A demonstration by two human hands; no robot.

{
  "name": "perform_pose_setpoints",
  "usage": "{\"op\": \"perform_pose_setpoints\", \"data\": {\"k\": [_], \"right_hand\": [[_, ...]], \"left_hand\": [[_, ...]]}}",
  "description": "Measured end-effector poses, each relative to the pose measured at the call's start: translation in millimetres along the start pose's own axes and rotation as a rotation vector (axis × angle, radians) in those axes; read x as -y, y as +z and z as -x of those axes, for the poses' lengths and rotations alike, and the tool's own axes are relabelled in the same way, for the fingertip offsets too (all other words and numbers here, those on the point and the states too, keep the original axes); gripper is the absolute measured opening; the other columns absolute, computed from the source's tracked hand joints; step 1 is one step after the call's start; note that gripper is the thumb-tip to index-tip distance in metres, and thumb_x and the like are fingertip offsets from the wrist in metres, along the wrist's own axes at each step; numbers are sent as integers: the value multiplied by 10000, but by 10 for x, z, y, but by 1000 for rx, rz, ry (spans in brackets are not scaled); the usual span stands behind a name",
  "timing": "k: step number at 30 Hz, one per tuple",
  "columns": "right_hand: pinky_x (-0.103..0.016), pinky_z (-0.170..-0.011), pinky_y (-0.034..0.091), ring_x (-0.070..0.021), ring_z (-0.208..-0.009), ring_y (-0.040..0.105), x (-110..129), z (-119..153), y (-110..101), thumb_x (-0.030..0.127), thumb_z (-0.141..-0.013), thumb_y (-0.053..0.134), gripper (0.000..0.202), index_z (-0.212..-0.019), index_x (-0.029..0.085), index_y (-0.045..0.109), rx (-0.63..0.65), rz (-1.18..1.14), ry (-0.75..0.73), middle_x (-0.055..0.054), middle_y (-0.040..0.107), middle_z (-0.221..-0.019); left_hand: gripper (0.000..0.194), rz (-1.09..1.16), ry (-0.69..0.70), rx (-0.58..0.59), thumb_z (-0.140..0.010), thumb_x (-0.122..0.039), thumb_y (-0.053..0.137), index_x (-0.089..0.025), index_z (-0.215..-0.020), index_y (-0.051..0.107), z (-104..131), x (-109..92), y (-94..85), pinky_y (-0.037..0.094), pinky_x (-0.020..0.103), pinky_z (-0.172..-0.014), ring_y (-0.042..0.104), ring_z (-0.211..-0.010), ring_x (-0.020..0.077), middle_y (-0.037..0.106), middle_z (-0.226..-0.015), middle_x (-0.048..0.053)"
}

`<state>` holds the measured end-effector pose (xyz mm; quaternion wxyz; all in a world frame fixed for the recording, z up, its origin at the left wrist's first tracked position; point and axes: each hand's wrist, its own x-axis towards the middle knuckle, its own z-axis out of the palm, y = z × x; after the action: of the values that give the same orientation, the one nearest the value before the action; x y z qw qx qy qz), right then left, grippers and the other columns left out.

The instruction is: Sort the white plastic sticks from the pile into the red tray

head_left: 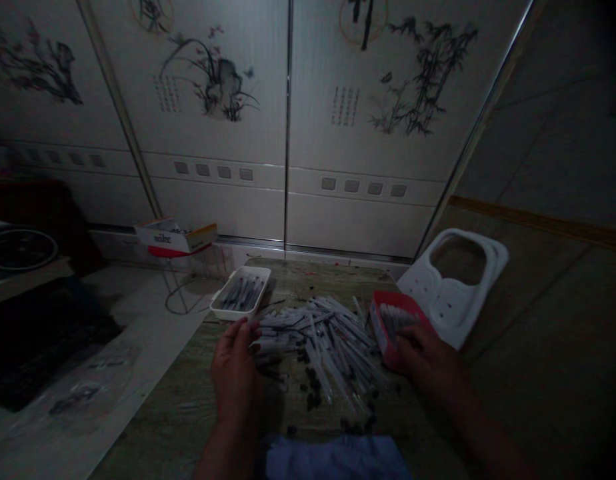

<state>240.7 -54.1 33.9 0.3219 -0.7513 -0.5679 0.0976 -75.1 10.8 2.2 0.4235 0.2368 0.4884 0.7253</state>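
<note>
A loose pile of slim, whitish see-through tubes [333, 340], which look like pen barrels, lies across the table. At the pile's left edge is my left hand [235, 363], its thumb and fingers drawn together; what is between them, if anything, is too dark to name. My right hand [425, 350] is at the front right side of a red box [395, 297] of similar tubes, with its fingers curled. Whether it grips a tube or the box's rim I cannot tell. Small black pieces, like caps or plugs [313, 390], are scattered in front of the pile.
A white tray [221, 312] with dark-tipped pens stands at the table's back left. Bluish cloth [333, 460] shows at the near edge. A white folded plastic chair or stool [453, 287] leans at the right. Behind left, an open carton [175, 237] rests on a red stool.
</note>
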Motion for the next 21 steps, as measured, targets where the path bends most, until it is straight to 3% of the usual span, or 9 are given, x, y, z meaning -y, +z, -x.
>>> {"op": "perform_pose_setpoints", "data": {"k": [4,10,15,21], "right_hand": [[-294,-682,452,-223,-805,667,212,189,213,389,-903,492,267,-955,214,686,177,-189,-89,-46,726,-876],[-272,-657,378,-189,-755,624,412,380,548,259,-856,527,149,-839,205,665,412,-121,-198,-4,684,-783],[-268,-655,331,-180,-783,612,564,489,694,212,-842,528,133,-840,220,660,487,-15,-237,-3,687,-826],[-261,-637,307,-178,-773,609,802,509,821,191,-846,530,132,-827,220,658,537,32,-284,-15,697,-825]], "left_hand": [[365,108,-22,-40,-731,-371,760,-226,-1057,677,-44,-76,-36,439,259,-712,652,-846,144,716,-959,9],[291,282,-56,-70,-736,-296,760,-216,-1002,671,-88,-279,-125,422,231,-667,637,-781,113,701,-910,-8],[250,364,-57,-89,-745,-263,760,-210,-969,660,-190,-398,-284,449,232,-681,633,-774,110,700,-879,-13],[239,373,-63,-174,-738,-231,750,-199,-951,647,-324,-389,-435,440,228,-648,624,-743,108,688,-852,-7]]}}
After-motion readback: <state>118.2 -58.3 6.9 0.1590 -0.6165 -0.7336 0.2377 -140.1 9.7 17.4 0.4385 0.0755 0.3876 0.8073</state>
